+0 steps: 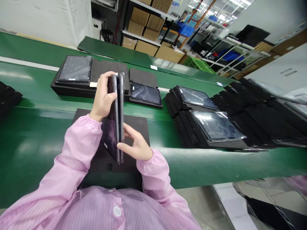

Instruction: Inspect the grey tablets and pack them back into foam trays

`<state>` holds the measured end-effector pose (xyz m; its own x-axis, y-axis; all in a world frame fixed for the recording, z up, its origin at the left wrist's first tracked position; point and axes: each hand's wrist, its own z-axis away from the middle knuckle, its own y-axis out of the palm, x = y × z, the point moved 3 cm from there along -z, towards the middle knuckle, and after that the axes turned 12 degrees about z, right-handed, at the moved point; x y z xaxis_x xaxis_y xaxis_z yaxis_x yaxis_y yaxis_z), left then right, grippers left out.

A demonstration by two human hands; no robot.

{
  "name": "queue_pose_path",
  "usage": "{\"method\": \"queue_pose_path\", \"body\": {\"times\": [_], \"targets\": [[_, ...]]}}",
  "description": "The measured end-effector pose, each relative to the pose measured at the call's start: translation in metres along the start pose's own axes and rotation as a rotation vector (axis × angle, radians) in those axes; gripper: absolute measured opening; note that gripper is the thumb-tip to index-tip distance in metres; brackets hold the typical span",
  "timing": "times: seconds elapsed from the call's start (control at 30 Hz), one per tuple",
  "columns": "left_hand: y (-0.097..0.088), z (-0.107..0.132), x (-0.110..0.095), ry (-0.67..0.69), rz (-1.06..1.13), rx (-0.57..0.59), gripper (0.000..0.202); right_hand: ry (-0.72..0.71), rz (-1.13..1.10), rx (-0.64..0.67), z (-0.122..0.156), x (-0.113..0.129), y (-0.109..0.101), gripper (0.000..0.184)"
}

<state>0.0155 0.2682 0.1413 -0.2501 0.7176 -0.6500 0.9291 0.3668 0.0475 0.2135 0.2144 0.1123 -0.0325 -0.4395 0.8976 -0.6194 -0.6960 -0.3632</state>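
Note:
Two tablets [116, 118] stand on edge, face to face or back to back, above a black foam pad [139, 127] on the green workbench. My left hand [103, 95] grips them near the top, its thumb on the edge of the left tablet. Lower down on the right side, my right hand [134, 142] is closed around them, thumb on the near edge and fingers partly hidden behind. Just beyond my hands, one tablet [75, 68] lies on a stack of black foam trays [110, 68], and another tablet [146, 93] lies in a tray to its right.
On the right, stacked black foam trays [178, 127] carry a tablet [196, 96] and a film-covered tablet [217, 125]. More black trays [259, 111] lean further right. Black foam pieces [8, 97] sit at the left edge. Shelves with cardboard boxes [146, 48] stand behind the green bench [35, 127].

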Motion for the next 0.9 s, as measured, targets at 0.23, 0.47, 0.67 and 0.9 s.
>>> {"method": "queue_pose_path", "body": {"times": [0.23, 0.47, 0.67, 0.9], "targets": [[0.001, 0.012, -0.036, 0.047, 0.147, 0.057, 0.067, -0.097, -0.022, -0.269, -0.049, 0.037, -0.006, 0.073], [0.007, 0.012, -0.053, 0.007, 0.196, 0.093, 0.049, -0.137, 0.026, -0.379, -0.073, 0.055, -0.020, 0.055], [0.009, 0.011, -0.057, 0.017, 0.208, 0.086, 0.044, -0.171, -0.056, -0.390, -0.071, 0.054, -0.019, 0.042], [0.008, 0.009, -0.058, 0.029, 0.233, 0.095, 0.043, 0.004, -0.115, -0.424, -0.069, -0.013, 0.010, 0.077]]}}
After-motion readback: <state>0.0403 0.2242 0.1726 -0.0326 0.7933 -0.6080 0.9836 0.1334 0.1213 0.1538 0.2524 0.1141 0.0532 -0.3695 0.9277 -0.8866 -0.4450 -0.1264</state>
